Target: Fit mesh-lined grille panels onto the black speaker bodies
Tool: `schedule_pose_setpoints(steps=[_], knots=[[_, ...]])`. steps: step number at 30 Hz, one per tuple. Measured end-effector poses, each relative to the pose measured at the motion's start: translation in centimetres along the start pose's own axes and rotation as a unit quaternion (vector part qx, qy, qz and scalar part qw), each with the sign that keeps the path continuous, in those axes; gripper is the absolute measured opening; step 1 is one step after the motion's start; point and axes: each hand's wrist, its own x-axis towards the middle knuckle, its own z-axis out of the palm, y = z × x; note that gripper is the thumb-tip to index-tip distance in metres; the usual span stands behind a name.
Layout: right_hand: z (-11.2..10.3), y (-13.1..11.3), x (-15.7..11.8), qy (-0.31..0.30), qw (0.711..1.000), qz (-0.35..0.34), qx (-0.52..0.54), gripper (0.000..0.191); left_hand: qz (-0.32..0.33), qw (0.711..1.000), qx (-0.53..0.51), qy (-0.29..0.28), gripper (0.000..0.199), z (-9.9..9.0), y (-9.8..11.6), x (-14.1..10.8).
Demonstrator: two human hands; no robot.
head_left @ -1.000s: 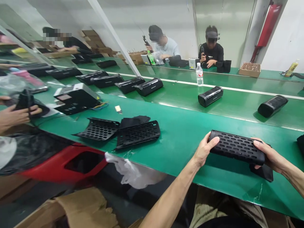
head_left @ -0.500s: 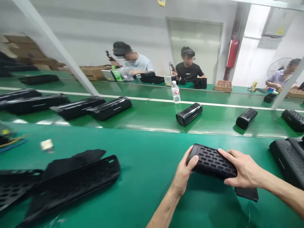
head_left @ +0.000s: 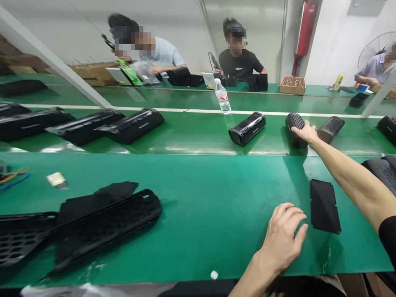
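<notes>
My right hand (head_left: 305, 133) is stretched out to the far green strip and grips a black perforated casing (head_left: 295, 123), thumb and fingers on its upper side. Just right of it lies another black casing (head_left: 332, 128). Over the near green table, my left hand (head_left: 286, 233) holds nothing; its fingers are loosely bent and apart. To the right of that hand, a thin black notched sheet (head_left: 324, 206) lies flat on the table.
Long black perforated shells (head_left: 111, 227) lie at the left of the near table. More black casings (head_left: 133, 126) line the far strip, with a water bottle (head_left: 222, 97) behind them. Slanted white posts (head_left: 58, 57) stand at both sides. Several people work across the strip.
My right hand has carried the perforated casing away from me to the far strip. My left hand has let go of it and dropped nearer the table edge. The view has tilted down.
</notes>
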Motion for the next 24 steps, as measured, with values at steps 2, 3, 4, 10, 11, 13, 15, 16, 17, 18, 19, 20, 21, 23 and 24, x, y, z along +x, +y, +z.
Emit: schedule_pose_setpoints(steps=[2,3,4,10,11,13,15,16,17,18,19,20,21,23,24], knots=[[-0.7,1.1,-3.3,0.014,0.999,-0.022,-0.040,0.034,0.034,0.998,0.034,-0.028,0.025,1.2,0.4,0.0],[-1.1,2.1,-5.8,0.011,0.997,-0.034,-0.063,0.027,0.042,0.997,0.046,-0.037,0.026,1.8,0.5,-0.1],[-1.5,3.3,-8.8,-0.010,0.996,-0.048,-0.077,0.022,0.046,0.996,0.056,-0.045,0.027,2.3,0.5,-0.1],[-2.7,12.5,-24.0,-0.144,0.980,-0.068,-0.122,0.021,0.068,0.983,0.117,-0.125,0.032,4.2,0.7,-1.0],[-2.6,13.5,-24.7,-0.148,0.978,-0.070,-0.125,0.020,0.072,0.981,0.125,-0.131,0.031,4.3,0.7,-1.1],[-2.4,14.6,-24.8,-0.153,0.977,-0.077,-0.127,0.023,0.073,0.979,0.136,-0.134,0.032,4.5,0.6,-1.2],[-2.2,14.8,-23.9,-0.160,0.976,-0.085,-0.122,0.028,0.071,0.978,0.141,-0.135,0.034,4.5,0.6,-1.2],[-2.2,14.8,-23.5,-0.163,0.976,-0.088,-0.118,0.029,0.071,0.978,0.143,-0.137,0.034,4.5,0.6,-1.3],[-2.2,14.6,-23.0,-0.165,0.976,-0.091,-0.114,0.029,0.072,0.977,0.144,-0.139,0.035,4.5,0.6,-1.3],[-2.3,14.5,-22.7,-0.166,0.976,-0.092,-0.109,0.029,0.074,0.977,0.145,-0.140,0.035,4.5,0.6,-1.3],[-2.4,14.4,-22.4,-0.164,0.977,-0.091,-0.103,0.029,0.076,0.976,0.145,-0.140,0.035,4.5,0.6,-1.3],[-2.5,14.4,-22.2,-0.159,0.979,-0.089,-0.097,0.030,0.079,0.976,0.147,-0.141,0.035,4.6,0.6,-1.3],[-2.6,14.4,-22.0,-0.149,0.981,-0.084,-0.090,0.031,0.081,0.975,0.149,-0.141,0.035,4.6,0.6,-1.3],[-2.7,14.7,-21.5,-0.118,0.988,-0.072,-0.073,0.032,0.080,0.975,0.153,-0.141,0.035,4.8,0.6,-1.3],[-2.7,14.9,-21.2,-0.098,0.991,-0.064,-0.061,0.032,0.077,0.975,0.155,-0.142,0.035,4.8,0.6,-1.3]])
